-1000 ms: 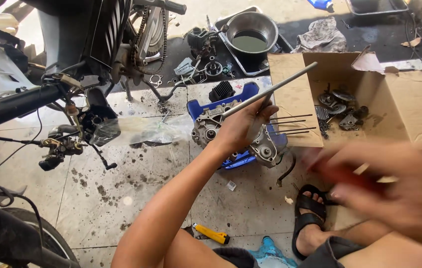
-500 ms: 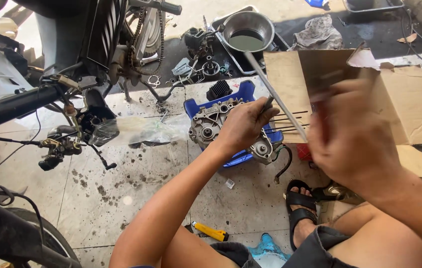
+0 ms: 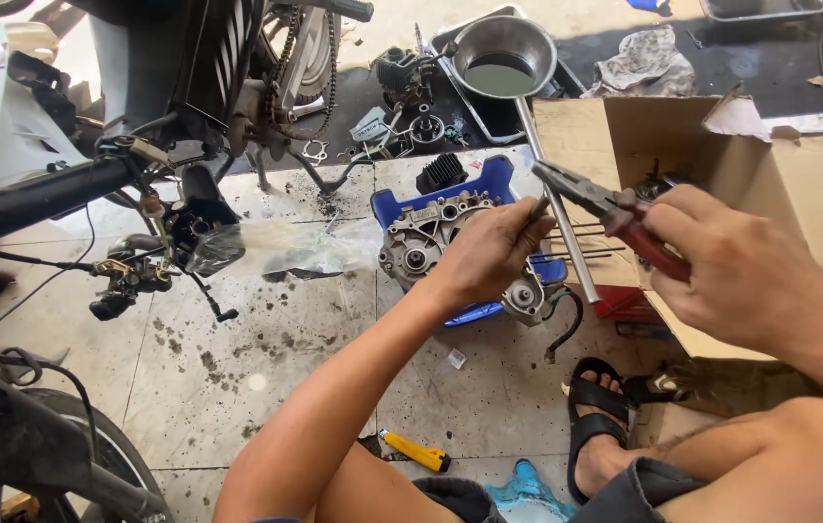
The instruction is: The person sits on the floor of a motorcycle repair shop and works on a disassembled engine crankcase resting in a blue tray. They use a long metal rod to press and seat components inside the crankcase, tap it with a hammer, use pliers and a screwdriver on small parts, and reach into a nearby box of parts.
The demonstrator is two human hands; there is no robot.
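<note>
Left hand [image 3: 489, 254]: closed over the top of a grey engine case [image 3: 431, 237], a thin metal pin [image 3: 535, 207] pinched between the fingers.
Engine case: seated in a blue plastic tray [image 3: 489, 184] on the tiled floor [image 3: 266, 358], a black cable [image 3: 566, 329] trailing from its right end.
Right hand [image 3: 731, 266]: wrapped tightly around the red handles of pliers [image 3: 605, 208], the jaws pointed left toward the pin, not touching it.
Far left: a stripped motorcycle frame [image 3: 92, 184] is seen, with a clear plastic bag [image 3: 286, 247] lying beside it.
Top centre: a metal pan [image 3: 503, 53] of dark liquid is set on the floor, its long handle reaching down past the tray.
Right: an open cardboard box [image 3: 799, 184] is placed behind the pliers.
Foreground: a yellow utility knife [image 3: 416, 451] is left between the knees, a black sandal [image 3: 595, 407] worn just right of it.
</note>
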